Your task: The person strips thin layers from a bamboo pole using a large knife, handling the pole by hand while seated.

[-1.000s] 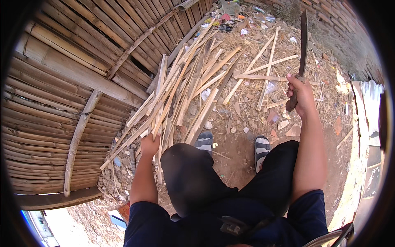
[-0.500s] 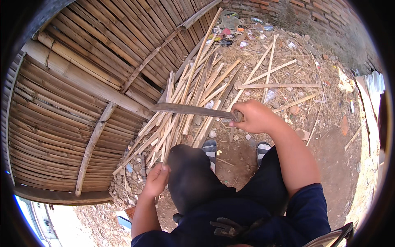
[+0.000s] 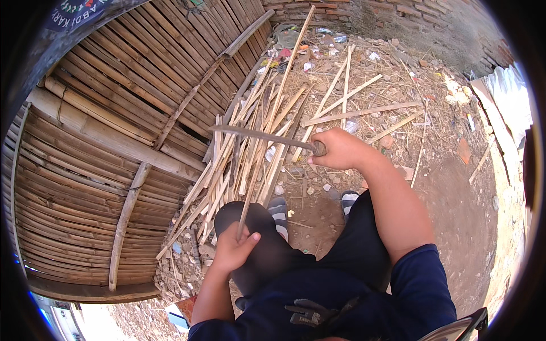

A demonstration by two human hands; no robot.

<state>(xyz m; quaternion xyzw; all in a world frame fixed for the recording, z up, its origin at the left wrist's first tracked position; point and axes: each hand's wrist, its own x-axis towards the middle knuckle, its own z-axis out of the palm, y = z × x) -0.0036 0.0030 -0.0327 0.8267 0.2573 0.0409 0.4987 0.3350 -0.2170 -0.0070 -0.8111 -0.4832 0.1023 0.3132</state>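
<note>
My right hand [image 3: 340, 150] is closed around the handle of a machete [image 3: 266, 136]. Its long dark blade points left, roughly level, above a heap of split bamboo strips [image 3: 224, 170]. Lower down, by my left knee, my left hand [image 3: 234, 250] grips the near end of a thin bamboo strip [image 3: 245, 211], thumb along it. The strip slants up and away beneath the blade; where it ends among the other strips is hard to tell. Whether blade and strip touch, I cannot tell.
A bamboo-slat wall [image 3: 85, 187] rises on the left, a brick wall [image 3: 421, 28] at the back. Several loose strips [image 3: 364, 113] lie across rubble and dry litter. My sandalled feet [image 3: 278, 213] stand on dirt. Pale sheeting [image 3: 509, 108] is at the right.
My left hand has shifted right and slightly down, in front of my knee, with the strip still in it. The machete has turned, its blade now seen more edge-on. The whole view has shifted somewhat.
</note>
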